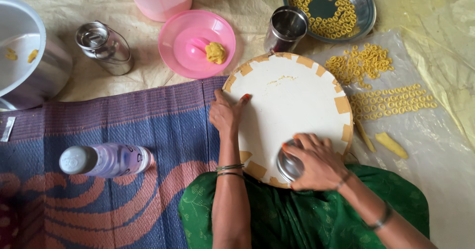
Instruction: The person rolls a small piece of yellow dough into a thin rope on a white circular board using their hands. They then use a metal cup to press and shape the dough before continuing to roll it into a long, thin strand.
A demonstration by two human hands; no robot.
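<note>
— From the head camera, what are the hands on?

— The left hand [225,114] rests on the left edge of a round white board [292,100] with tan tape patches around its rim; its fingers lie together, flat against the board, clamped on nothing. The right hand [313,162] sits at the board's near edge, its fingers curled down over a small round steel piece [288,166] and gripping it against the board.

— Where does the board lie?

— Across the person's lap, on green cloth [297,214], partly over a purple patterned mat [123,130].

— And around it?

— To the right, yellow dough rings [391,102] lie in rows on a clear plastic sheet [440,145], with a looser heap [358,63] above them. A steel plate [366,1] beyond holds more rings, and a steel cup [286,29] stands just beside the board's far rim. A pink lid [185,56] carries a lump of yellow dough [215,52]. A lidded steel can [105,47] and a large steel pot [29,56] stand left; a clear bottle [106,160] stands on the mat.
</note>
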